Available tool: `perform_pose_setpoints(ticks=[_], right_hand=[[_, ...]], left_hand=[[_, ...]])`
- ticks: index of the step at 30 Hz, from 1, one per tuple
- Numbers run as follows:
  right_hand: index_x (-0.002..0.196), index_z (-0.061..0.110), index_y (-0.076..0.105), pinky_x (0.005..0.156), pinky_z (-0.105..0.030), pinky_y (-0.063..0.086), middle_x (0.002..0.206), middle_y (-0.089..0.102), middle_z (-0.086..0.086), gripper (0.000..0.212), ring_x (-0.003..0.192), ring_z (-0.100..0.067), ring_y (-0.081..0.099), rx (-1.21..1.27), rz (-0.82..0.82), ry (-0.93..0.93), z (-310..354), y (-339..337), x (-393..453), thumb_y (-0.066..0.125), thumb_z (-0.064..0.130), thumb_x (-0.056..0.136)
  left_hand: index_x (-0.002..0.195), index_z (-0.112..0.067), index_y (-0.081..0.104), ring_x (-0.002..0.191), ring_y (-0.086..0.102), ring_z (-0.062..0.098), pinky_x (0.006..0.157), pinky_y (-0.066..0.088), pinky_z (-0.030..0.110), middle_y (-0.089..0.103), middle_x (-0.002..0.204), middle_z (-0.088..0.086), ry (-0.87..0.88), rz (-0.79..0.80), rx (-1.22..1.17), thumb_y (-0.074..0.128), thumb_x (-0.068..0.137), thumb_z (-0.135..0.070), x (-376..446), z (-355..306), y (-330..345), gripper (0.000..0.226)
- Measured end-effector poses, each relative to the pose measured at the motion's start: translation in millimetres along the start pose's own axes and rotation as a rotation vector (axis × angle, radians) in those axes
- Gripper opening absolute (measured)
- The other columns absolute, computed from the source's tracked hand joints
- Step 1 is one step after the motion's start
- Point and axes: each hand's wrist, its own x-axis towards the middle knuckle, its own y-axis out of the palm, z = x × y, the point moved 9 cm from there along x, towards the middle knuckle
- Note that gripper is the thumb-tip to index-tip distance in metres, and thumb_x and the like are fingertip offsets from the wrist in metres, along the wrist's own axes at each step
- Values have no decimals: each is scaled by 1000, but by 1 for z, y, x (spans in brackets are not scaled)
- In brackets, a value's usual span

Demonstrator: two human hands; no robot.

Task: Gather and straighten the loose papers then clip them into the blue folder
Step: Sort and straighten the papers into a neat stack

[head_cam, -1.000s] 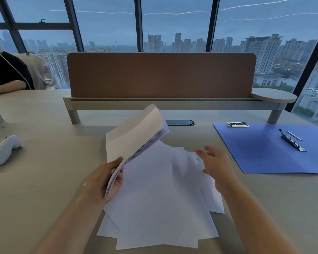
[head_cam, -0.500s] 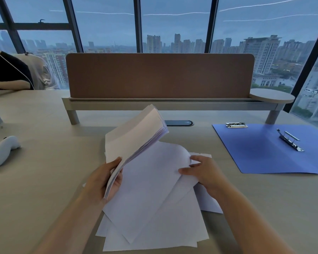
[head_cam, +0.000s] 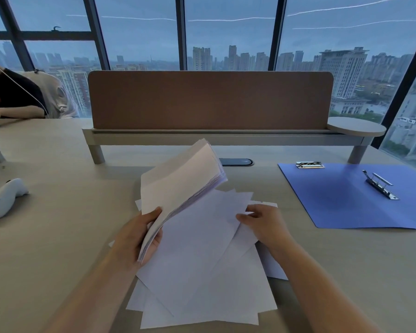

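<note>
While my left hand (head_cam: 139,234) grips the gathered stack (head_cam: 180,183) and my right hand (head_cam: 262,222) pinches a loose sheet (head_cam: 202,248) mid-desk, I see the blue folder (head_cam: 341,200) open toward the desk's right edge, nearer my right.

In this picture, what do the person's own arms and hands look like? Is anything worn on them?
Both forearms are bare as far as the picture shows: no sleeve or cuff comes into view. The left hand and the right hand wear no gloves, and no watch, bracelet or ring can be seen. No cables or markings show on either arm.
</note>
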Motion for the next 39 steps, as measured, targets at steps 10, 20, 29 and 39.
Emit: perform_pose_setpoints(ticks=[10,20,29,39], right_hand=[[83,17,51,68,-37,55,84,62,-6,19,82,-32,61,-39,-164,-146,19,-19,1,49,19,102],[110,6,58,53,-35,55,84,69,-11,20,58,-20,65,472,25,-19,26,-13,-13,42,16,105],[109,14,61,45,-25,51,62,68,2,22,47,-9,60,458,58,-74,33,-11,-15,39,16,106],[101,17,69,72,-32,52,94,72,-3,28,88,-23,67,201,-7,-88,22,-13,0,43,11,104]], left_hand=[[116,-8,66,71,75,20,55,58,25,79,96,8,186,46,348,64,92,-16,-9,-24,9,25],[111,-14,73,96,73,33,76,60,38,76,109,12,402,210,662,82,72,-24,-21,-32,28,41],[108,-18,74,96,73,33,88,56,53,77,105,8,439,205,799,73,86,-15,-23,-32,29,22],[109,-11,63,83,75,31,68,61,38,75,106,16,368,114,530,79,64,-10,-10,-37,11,48]])
